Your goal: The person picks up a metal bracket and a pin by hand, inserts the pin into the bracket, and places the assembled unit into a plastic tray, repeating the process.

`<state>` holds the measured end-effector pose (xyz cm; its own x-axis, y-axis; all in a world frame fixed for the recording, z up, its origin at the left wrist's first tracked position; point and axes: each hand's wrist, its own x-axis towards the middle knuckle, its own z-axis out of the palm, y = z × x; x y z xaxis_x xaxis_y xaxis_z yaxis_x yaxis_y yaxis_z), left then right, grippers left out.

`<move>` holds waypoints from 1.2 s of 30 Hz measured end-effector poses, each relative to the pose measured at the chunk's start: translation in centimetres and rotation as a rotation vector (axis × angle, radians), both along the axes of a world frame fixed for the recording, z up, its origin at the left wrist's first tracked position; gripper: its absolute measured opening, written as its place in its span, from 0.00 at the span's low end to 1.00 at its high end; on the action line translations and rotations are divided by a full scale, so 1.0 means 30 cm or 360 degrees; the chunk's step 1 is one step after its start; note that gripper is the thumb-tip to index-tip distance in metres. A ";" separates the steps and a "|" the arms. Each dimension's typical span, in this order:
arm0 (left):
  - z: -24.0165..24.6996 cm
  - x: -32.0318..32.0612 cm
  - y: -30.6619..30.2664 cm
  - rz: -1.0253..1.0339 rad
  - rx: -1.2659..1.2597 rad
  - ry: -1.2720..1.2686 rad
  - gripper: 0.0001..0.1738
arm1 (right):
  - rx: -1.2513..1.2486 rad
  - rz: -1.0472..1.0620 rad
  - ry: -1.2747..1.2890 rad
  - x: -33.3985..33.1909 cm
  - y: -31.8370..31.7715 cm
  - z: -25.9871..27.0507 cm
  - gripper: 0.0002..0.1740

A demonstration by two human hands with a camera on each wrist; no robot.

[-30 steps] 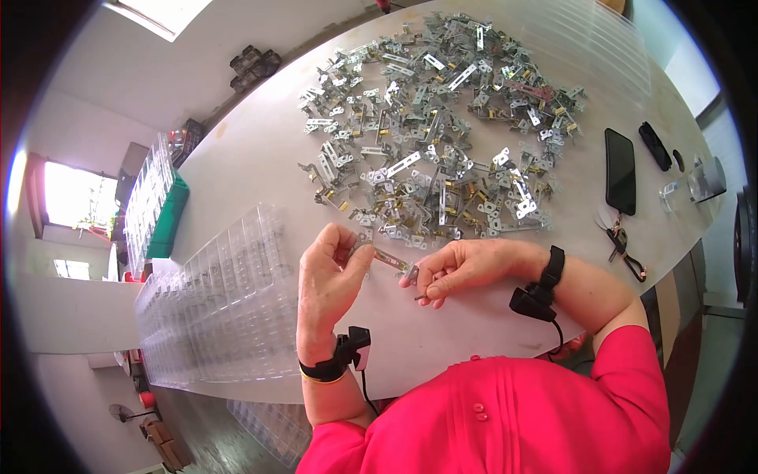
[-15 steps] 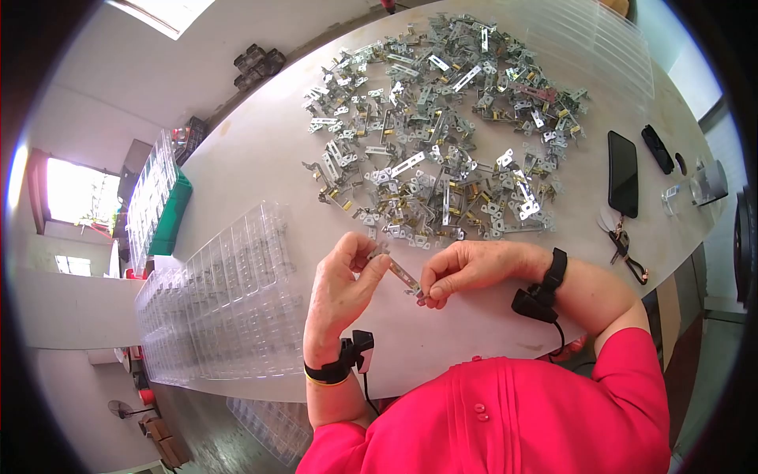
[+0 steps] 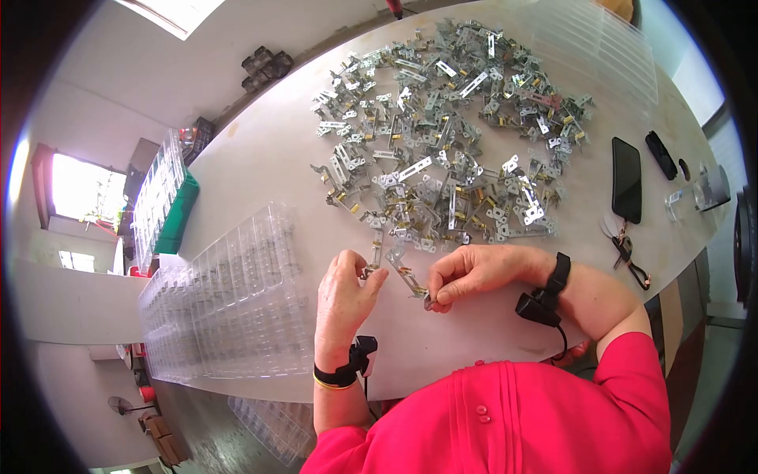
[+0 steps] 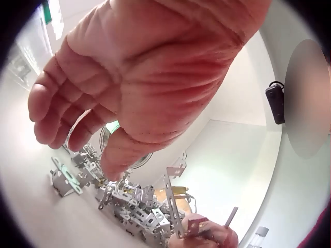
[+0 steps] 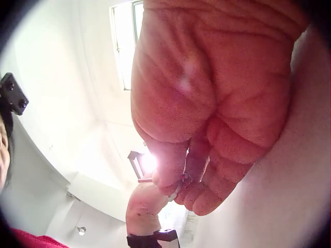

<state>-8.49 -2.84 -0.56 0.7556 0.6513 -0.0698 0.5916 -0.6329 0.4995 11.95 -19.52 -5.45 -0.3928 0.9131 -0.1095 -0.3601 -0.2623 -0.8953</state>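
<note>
In the head view, the right hand (image 3: 474, 272) pinches the lower end of a thin metal bracket (image 3: 407, 276) between thumb and fingers. The bracket's other end points up and left, out of the hand. To its left, the left hand (image 3: 339, 304) has thumb and fingers apart, close to another metal bracket (image 3: 377, 249) at the pile's lower edge; contact is unclear. The left wrist view shows the left hand (image 4: 139, 77) with bent, spread fingers and the held bracket (image 4: 173, 201) beyond it. In the right wrist view, the right hand (image 5: 212, 103) largely hides the piece.
A large pile of metal brackets (image 3: 442, 134) covers the upper middle of the table. Clear plastic trays (image 3: 229, 300) lie at the left, with a green bin (image 3: 178, 217) beyond. A phone (image 3: 627, 180), keys (image 3: 624, 246) and a clear cup (image 3: 711, 188) are at the right.
The left hand has let go of the bracket's upper end and parted from it. The right hand still holds the lower end, and the bracket hangs more steeply. The head view has shifted slightly.
</note>
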 end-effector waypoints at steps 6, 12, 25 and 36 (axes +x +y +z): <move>-0.026 0.014 0.002 0.0066 0.0100 -0.0111 0.12 | -0.0007 0.0017 0.0018 0.003 -0.002 0.003 0.09; 0.051 -0.006 0.002 0.0219 -0.0100 -0.0320 0.07 | -0.0036 0.0040 0.0037 0.002 -0.002 0.012 0.09; -0.001 0.172 0.036 0.0221 -0.0380 -0.0789 0.12 | 0.0079 0.0001 0.0074 0.008 0.004 -0.007 0.11; 0.002 0.113 -0.005 0.0141 0.0316 -0.0663 0.10 | 0.0066 -0.0072 0.0060 0.006 -0.004 0.024 0.12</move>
